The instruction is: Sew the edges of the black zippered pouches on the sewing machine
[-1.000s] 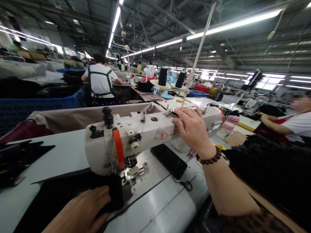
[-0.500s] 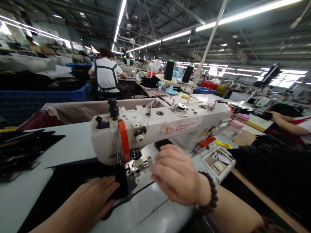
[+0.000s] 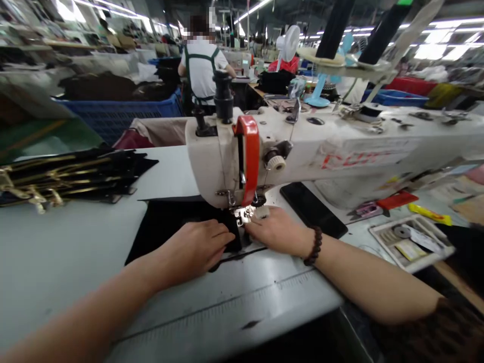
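Both palms lie flat, nothing pinched: your left hand [image 3: 196, 247] and right hand [image 3: 276, 229] press black fabric [image 3: 166, 222] beside the presser foot [image 3: 242, 214]; a slip could catch your fingertips.

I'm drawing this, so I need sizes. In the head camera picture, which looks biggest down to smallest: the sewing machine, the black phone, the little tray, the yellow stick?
1. sewing machine, by far.
2. black phone and little tray: about alike, so no ranking.
3. yellow stick, smallest.
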